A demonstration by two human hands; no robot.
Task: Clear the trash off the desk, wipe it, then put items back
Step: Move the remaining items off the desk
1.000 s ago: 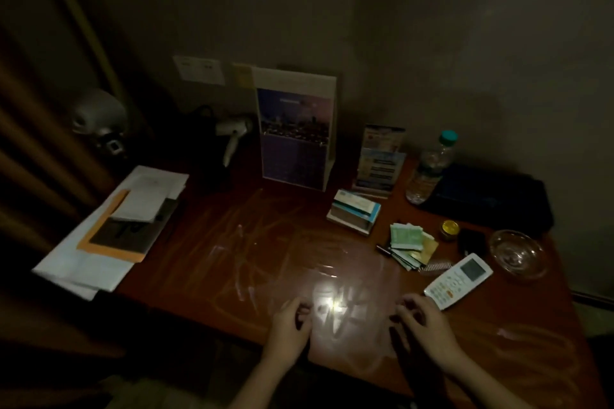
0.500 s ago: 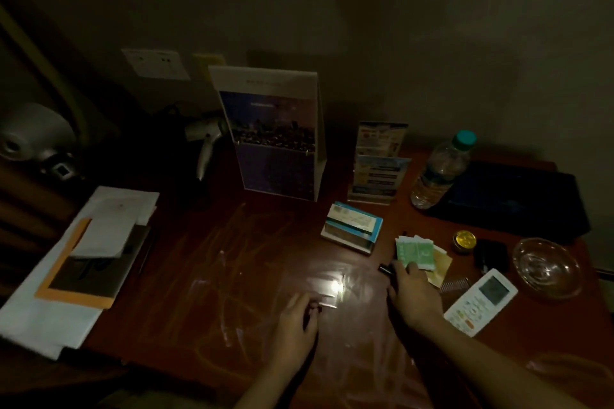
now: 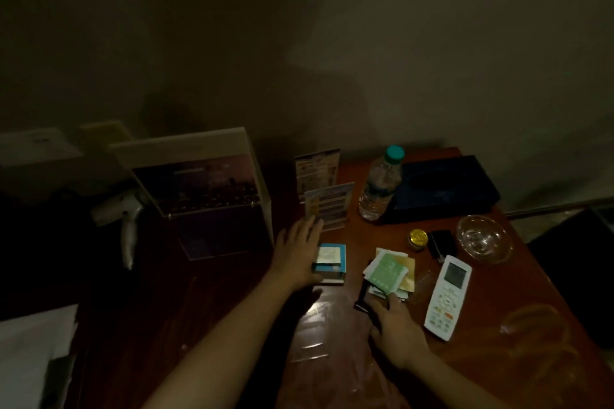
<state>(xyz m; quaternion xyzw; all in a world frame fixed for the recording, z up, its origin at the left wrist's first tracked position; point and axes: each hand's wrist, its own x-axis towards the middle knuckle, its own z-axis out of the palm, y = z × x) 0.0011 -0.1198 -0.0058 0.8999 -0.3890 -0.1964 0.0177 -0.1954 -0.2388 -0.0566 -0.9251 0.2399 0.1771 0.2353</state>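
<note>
A: Where do we find the small teal-edged cardboard box (image 3: 330,262)?
B: On our red-brown wooden table (image 3: 498,292), left of the green paper sachet stack (image 3: 390,271). The white plastic remote (image 3: 447,297) lies right of that, and the clear glass bowl (image 3: 483,237) sits behind it.

A dim beige wall (image 3: 365,43) fills the upper half and carries 2 plates at the left: a white plate (image 3: 36,146) with a yellowish plate (image 3: 103,134) beside it. Below them lies a white hair dryer (image 3: 128,226), just beside a tall standing photo display (image 3: 199,189). To its right, 2 small printed cards (image 3: 329,204) stand upright, 1 in front of the other. A clear water bottle (image 3: 380,186) with a teal cap stands against a dark flat case (image 3: 448,183). White papers (image 3: 30,349) show at the lower left.
</note>
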